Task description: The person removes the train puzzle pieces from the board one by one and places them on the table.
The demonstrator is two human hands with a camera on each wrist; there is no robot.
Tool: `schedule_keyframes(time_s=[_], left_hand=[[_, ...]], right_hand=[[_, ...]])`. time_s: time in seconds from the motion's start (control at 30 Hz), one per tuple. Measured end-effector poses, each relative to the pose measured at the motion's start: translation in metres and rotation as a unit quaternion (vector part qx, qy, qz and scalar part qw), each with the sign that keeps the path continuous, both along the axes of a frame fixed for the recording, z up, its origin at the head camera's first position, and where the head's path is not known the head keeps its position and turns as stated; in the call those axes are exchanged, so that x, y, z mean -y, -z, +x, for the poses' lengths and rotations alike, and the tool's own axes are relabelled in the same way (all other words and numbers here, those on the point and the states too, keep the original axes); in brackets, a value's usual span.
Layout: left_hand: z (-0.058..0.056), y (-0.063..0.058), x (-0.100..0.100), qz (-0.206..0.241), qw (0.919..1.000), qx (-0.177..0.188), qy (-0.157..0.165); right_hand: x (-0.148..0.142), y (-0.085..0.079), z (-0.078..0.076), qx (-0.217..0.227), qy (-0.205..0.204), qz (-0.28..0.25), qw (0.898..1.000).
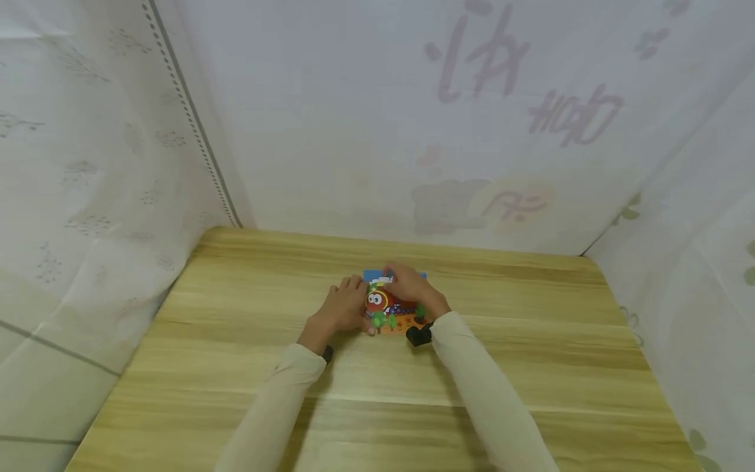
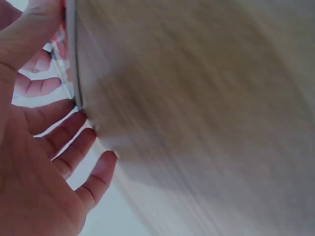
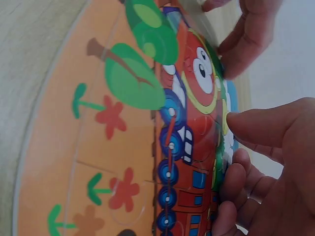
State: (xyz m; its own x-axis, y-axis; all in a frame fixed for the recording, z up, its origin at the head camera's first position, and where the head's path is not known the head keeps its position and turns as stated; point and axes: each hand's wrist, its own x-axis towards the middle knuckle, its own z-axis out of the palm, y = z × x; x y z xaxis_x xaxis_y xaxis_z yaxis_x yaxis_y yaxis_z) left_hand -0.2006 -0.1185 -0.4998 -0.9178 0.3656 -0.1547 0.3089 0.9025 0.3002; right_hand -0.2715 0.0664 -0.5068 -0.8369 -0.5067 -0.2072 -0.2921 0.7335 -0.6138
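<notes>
A picture puzzle (image 1: 401, 326) with a red cartoon train lies on the table between the two hands. Its wheels, green trees and orange ground with flowers show large in the right wrist view, with seams between the pieces (image 3: 123, 142). My left hand (image 1: 345, 305) is at the puzzle's left edge, its spread fingers (image 2: 74, 157) touching the tabletop and its thumb up by the board's side. The right hand (image 1: 409, 286) reaches over the upper right part, thumb (image 3: 256, 123) on the picture and the other fingers curled near the top edge. Whether it pinches a piece I cannot tell.
The light wooden table (image 1: 501, 393) ends at a pale printed cloth (image 1: 354, 131) behind, with more cloth hanging at both sides. Black wrist straps (image 1: 419, 335) sit below the pale sleeves (image 1: 489, 387).
</notes>
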Motion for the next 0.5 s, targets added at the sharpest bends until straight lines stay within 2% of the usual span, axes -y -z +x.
schedule_keyframes(time_s=[0.5], left_hand=[[-0.0013, 0.0002, -0.0009, -0.001, 0.9998, 0.019, -0.007]], right_hand=[[-0.0008, -0.0007, -0.0054, 0.056, 0.036, -0.035, 0.997]])
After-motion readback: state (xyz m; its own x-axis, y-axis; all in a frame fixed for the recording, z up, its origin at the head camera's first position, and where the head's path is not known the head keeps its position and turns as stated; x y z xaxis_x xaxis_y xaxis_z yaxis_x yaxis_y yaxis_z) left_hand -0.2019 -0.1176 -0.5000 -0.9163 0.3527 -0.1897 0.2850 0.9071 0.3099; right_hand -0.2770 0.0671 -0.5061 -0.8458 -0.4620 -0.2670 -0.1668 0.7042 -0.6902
